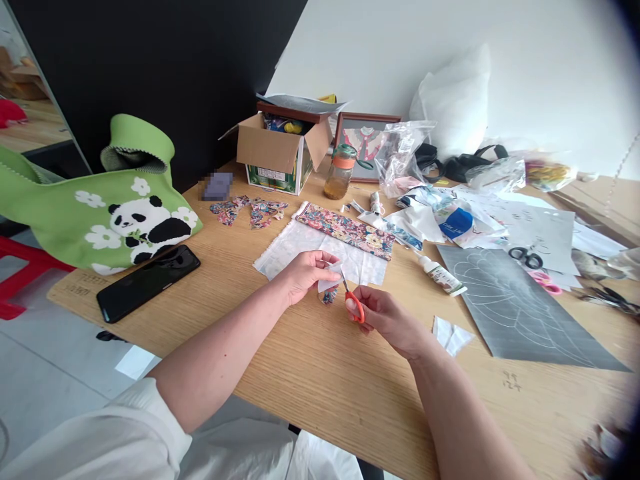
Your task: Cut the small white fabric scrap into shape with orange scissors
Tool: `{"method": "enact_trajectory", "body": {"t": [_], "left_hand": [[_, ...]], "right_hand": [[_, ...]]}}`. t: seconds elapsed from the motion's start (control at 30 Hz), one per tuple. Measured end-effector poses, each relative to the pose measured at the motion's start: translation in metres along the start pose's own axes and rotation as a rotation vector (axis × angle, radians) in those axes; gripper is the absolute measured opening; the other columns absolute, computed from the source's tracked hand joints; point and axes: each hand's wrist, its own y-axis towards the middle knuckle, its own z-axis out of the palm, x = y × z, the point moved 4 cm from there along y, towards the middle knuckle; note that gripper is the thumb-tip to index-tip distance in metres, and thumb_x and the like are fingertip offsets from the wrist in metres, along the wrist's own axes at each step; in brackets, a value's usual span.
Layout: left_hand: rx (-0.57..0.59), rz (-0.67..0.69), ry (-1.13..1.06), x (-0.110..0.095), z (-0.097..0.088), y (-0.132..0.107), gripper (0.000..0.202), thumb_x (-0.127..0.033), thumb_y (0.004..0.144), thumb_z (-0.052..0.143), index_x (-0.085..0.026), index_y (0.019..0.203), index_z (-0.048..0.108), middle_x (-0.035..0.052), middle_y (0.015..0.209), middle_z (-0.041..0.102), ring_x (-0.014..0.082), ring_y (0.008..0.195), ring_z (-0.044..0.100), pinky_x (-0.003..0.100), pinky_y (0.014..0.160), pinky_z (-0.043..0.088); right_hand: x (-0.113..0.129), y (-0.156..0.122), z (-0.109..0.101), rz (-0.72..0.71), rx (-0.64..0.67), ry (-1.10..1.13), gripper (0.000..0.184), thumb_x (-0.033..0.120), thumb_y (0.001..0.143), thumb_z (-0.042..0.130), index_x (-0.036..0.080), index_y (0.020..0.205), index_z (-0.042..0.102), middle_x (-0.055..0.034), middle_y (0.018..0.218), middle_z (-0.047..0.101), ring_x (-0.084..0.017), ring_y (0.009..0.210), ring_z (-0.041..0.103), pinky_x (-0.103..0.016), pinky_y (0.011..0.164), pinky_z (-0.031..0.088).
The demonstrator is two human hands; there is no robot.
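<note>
Between the fingers of my left hand point(311, 272) is a small piece of fabric point(329, 293), white on one side with a floral print showing at its lower end. My right hand point(376, 310) grips a pair of scissors point(357, 307) with orange handles, and their blades reach the fabric piece's edge. Just behind my hands lies a larger floral cloth point(345, 230), partly folded so that its pale back shows. Further left on the table are cut floral pieces point(267, 212). A white glue bottle point(441, 275) lies to the right of the scissors.
A black phone point(150, 281) and a green panda bag point(125, 207) sit at the left. At the back stand an open cardboard box point(273, 150) and a jar point(340, 175). A grey sheet point(525, 307), black-handled scissors point(525, 257) and a white scrap point(452, 335) lie right.
</note>
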Motion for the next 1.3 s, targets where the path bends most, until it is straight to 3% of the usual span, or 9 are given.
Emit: {"method": "enact_trajectory", "body": {"t": [0.63, 1.3], "left_hand": [[-0.001, -0.002, 0.026, -0.0026, -0.0005, -0.0004, 0.027, -0.002, 0.067, 0.069, -0.01, 0.09, 0.057, 0.0019, 0.07, 0.061, 0.0129, 0.055, 0.06, 0.026, 0.053, 0.05], [0.002, 0.013, 0.024, 0.0032, -0.0017, 0.0022, 0.033, -0.005, 0.06, 0.074, -0.01, 0.089, 0.061, 0.0026, 0.075, 0.061, 0.011, 0.062, 0.059, 0.024, 0.059, 0.047]], "right_hand": [[-0.0003, 0.0008, 0.0004, 0.013, 0.012, 0.006, 0.048, 0.062, 0.073, 0.07, 0.017, 0.072, 0.051, 0.004, 0.063, 0.046, -0.009, 0.054, 0.038, -0.025, 0.05, 0.03], [0.0013, 0.0005, 0.0019, 0.017, 0.051, 0.046, 0.046, 0.058, 0.071, 0.073, 0.017, 0.074, 0.053, 0.0029, 0.065, 0.048, -0.009, 0.054, 0.038, -0.025, 0.05, 0.029]]}}
